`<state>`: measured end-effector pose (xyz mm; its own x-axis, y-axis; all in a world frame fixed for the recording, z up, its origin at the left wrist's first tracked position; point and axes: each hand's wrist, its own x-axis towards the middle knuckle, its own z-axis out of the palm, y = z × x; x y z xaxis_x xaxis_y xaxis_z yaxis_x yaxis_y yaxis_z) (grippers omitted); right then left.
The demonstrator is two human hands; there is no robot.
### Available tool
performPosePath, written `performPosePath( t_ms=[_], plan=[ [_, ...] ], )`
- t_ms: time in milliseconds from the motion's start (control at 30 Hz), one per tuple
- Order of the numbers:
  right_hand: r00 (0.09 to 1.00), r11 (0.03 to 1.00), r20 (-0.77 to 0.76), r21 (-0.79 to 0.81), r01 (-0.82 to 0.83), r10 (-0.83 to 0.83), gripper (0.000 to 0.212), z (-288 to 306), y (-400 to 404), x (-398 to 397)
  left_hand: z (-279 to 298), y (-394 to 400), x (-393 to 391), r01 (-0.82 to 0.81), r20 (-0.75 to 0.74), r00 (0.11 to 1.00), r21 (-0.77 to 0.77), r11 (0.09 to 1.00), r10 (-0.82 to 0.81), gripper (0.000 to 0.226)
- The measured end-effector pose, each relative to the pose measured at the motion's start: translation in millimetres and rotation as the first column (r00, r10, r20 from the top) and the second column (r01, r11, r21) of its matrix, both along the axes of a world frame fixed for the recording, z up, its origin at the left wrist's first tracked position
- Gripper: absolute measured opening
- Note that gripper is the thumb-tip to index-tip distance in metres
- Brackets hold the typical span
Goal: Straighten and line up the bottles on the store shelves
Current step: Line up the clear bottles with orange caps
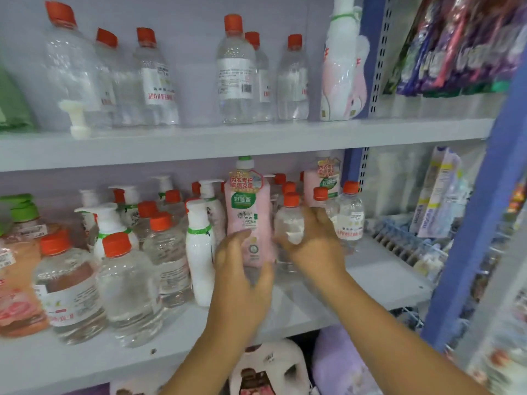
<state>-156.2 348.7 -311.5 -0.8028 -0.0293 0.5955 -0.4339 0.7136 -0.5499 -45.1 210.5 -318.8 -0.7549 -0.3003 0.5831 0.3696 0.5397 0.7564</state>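
On the middle shelf (370, 269) my left hand (242, 269) grips the lower part of a tall pink bottle (248, 212) with a green label, which stands upright. Just to its right, my right hand (310, 238) wraps round a small clear bottle with a red cap (291, 220). More clear red-capped bottles (349, 212) stand right of that hand. Left of my hands are a white pump bottle (199, 246) and several clear red-capped bottles (125, 283), loosely grouped. A second pink bottle (325, 178) stands at the back.
The upper shelf (256, 138) holds several clear red-capped bottles (236, 72), a white and pink bottle (342, 64) at its right end and a loose white pump head (75, 118). A blue upright post (479, 212) borders the shelves. Packaged goods (439, 192) fill the bay to the right.
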Motion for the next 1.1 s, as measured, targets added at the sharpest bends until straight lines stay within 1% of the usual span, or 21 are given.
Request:
performPosePath(
  t_ms=[33,100,167,233,267,333,367,433,533,633,767,867,933,967,1000,1033,1067,1100],
  plan=[
    [1.000,0.999,-0.009,0.024,0.023,-0.023,0.080,-1,-3,0,10,3,-14,-0.054,-0.035,0.998,-0.001,0.999,0.054,0.053],
    [0.999,1.000,-0.019,-0.001,0.027,-0.027,0.081,-2,0,-1,32,7,-44,-0.174,-0.077,0.982,0.001,0.985,0.174,0.067],
    [0.999,0.999,-0.005,-0.038,-0.033,0.033,0.083,-2,9,1,54,5,-72,-0.258,-0.029,0.965,0.032,0.966,0.259,0.081],
    [0.995,0.994,0.029,-0.059,-0.095,0.097,0.082,0,22,7,65,-2,-96,-0.260,0.085,0.963,0.046,0.964,0.256,0.088],
    [0.991,0.991,0.051,-0.063,-0.122,0.125,0.081,2,29,11,66,-6,-104,-0.233,0.129,0.966,0.059,0.971,0.224,0.089],
    [0.981,0.985,0.103,-0.065,-0.160,0.166,0.076,6,42,20,62,-10,-114,-0.176,0.205,0.968,0.150,0.973,0.143,0.093],
    [0.975,0.983,0.132,-0.072,-0.172,0.180,0.075,7,48,23,59,-11,-115,-0.172,0.240,0.962,0.167,0.971,0.129,0.097],
    [0.959,0.980,0.202,-0.074,-0.185,0.197,0.078,8,57,28,57,-8,-106,-0.199,0.276,0.948,0.131,0.971,0.157,0.106],
    [0.946,0.971,0.220,-0.082,-0.224,0.237,0.077,12,64,33,55,7,-69,-0.243,0.235,0.948,0.087,0.966,0.217,0.120],
    [0.938,0.962,0.215,-0.086,-0.258,0.271,0.081,13,63,27,45,27,-13,-0.245,0.128,0.962,0.026,0.969,0.240,0.114],
    [0.843,0.902,0.329,-0.221,-0.370,0.426,0.088,13,46,14,40,38,35,-0.240,0.007,0.971,0.100,0.966,0.241,0.115],
    [0.782,0.870,0.383,-0.258,-0.421,0.492,0.083,13,19,11,37,34,44,-0.246,-0.015,0.969,0.093,0.965,0.249,0.114],
    [0.751,0.858,0.417,-0.216,-0.466,0.512,0.079,9,-1,6,31,31,46,-0.224,0.008,0.975,0.097,0.970,0.224,0.117],
    [0.752,0.861,0.427,-0.175,-0.477,0.503,0.074,5,-6,3,28,29,47,-0.212,0.029,0.977,0.117,0.970,0.210,0.117],
    [0.786,0.876,0.394,-0.147,-0.458,0.477,0.066,3,-7,1,24,27,48,-0.202,0.050,0.979,0.141,0.969,0.197,0.113],
    [0.847,0.897,0.296,-0.157,-0.412,0.441,0.055,3,-3,0,20,25,47,-0.201,0.070,0.979,0.153,0.968,0.192,0.102],
    [0.911,0.912,0.144,-0.204,-0.355,0.386,0.044,5,7,-2,17,22,46,-0.205,0.085,0.977,0.158,0.966,0.193,0.087],
    [0.956,0.925,-0.018,-0.250,-0.288,0.293,0.036,8,21,-6,15,21,45,-0.203,0.096,0.977,0.175,0.963,0.189,0.073]
  ],
)
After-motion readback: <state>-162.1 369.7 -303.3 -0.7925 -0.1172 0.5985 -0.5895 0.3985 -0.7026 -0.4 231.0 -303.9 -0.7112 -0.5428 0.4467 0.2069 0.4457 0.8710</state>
